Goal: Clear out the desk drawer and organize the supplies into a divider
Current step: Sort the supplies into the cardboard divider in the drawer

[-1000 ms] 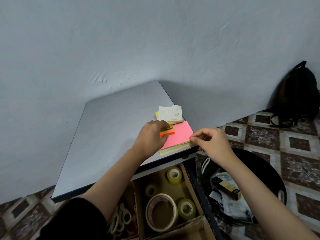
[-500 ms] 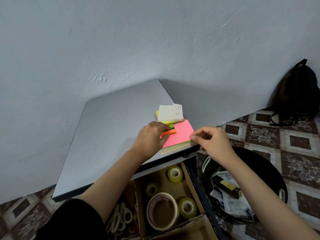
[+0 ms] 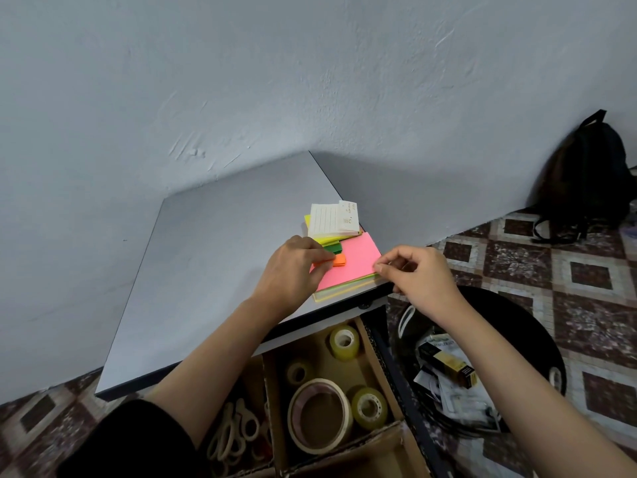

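Grips as before: orange sticky tabs (image 3: pixel 340 259) pinched in left hand (image 3: pixel 293 270) atop pink notepad (image 3: pixel 351 267), front right corner of desk (image 3: pixel 206 263); notepad's right edge pinched by right hand (image 3: pixel 418 276).

The grey bench top (image 3: pixel 206 270) offers open surface left of and behind the stack of coloured sticky-note pads (image 3: pixel 358 260) at its right front corner. The left hand (image 3: pixel 293 270) and right hand (image 3: pixel 420 277), pinching it, block the near approach. The pale wall (image 3: pixel 241 98) closes the far side. Tape rolls (image 3: pixel 344 341) crowd the brown cardboard divider (image 3: pixel 362 439) below; a round black bin (image 3: pixel 517 315) stands just right.
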Demonstrator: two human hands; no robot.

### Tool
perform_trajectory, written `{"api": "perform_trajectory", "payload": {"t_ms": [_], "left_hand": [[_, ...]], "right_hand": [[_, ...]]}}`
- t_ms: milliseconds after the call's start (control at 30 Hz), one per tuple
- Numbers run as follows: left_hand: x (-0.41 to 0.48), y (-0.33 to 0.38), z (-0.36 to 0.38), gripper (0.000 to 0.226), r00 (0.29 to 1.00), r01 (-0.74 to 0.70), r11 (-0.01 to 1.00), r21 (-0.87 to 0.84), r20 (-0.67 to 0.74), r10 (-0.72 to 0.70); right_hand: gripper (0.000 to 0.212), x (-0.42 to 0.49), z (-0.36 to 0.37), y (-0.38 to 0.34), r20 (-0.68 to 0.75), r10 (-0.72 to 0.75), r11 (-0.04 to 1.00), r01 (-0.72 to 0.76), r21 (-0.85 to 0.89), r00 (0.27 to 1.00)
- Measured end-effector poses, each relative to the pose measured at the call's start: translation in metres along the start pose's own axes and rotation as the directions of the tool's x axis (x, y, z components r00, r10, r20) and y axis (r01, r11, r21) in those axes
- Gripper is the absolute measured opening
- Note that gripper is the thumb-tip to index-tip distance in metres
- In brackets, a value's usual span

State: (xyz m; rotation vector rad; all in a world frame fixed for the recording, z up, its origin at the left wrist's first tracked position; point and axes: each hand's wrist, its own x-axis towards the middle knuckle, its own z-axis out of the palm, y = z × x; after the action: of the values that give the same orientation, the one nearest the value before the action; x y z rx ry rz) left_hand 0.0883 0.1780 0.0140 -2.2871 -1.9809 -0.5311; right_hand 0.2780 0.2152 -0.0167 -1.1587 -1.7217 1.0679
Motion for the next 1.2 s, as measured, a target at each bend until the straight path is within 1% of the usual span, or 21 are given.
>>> {"api": "perform_trajectory", "payload": {"t_ms": [200,400,533,700,833,933,1000,1067,1200], "left_hand": [[0.002,-0.002,-0.005,0.024,0.999,-0.017,1.000,-0.009,0.045,0.017],[0.008,-0.001,-0.010,0.030,0.994,-0.041,0.999,0.002,0.102,0.041],[0.009,0.001,-0.013,0.031,0.988,-0.089,0.996,0.029,0.128,0.084],[0.005,0.000,-0.011,0.031,0.994,-0.088,0.996,0.018,0.061,0.087],[-0.002,-0.003,-0.012,0.029,0.999,-0.032,0.996,-0.089,-0.038,0.028],[-0.009,-0.010,-0.017,0.028,0.992,0.025,0.980,-0.199,-0.119,-0.049],[-0.015,-0.016,-0.021,0.028,0.981,0.079,0.963,-0.259,-0.150,-0.121],[-0.024,-0.024,-0.023,0.028,0.970,0.127,0.947,-0.295,-0.161,-0.180],[-0.041,-0.040,-0.024,0.028,0.951,0.205,0.916,-0.344,-0.152,-0.270]], "right_hand": [[0.009,0.000,0.001,0.000,-0.002,0.006,1.000,-0.006,-0.012,1.000],[0.006,-0.001,0.000,0.000,0.002,0.006,1.000,-0.006,-0.009,1.000],[0.007,-0.001,0.000,-0.001,0.004,0.006,1.000,-0.006,-0.009,1.000],[0.007,-0.001,0.000,-0.001,0.004,0.002,1.000,-0.002,-0.008,1.000],[0.005,-0.001,0.001,-0.003,-0.052,-0.030,0.996,0.026,-0.084,0.998],[0.004,0.001,0.004,-0.012,-0.057,-0.105,0.983,0.095,-0.155,0.993],[0.005,0.006,0.007,-0.021,-0.004,-0.163,0.959,0.157,-0.234,0.987],[0.010,0.014,0.012,-0.031,0.098,-0.212,0.918,0.233,-0.320,0.972],[0.019,0.035,0.024,-0.049,0.331,-0.243,0.783,0.385,-0.488,0.912]]}}
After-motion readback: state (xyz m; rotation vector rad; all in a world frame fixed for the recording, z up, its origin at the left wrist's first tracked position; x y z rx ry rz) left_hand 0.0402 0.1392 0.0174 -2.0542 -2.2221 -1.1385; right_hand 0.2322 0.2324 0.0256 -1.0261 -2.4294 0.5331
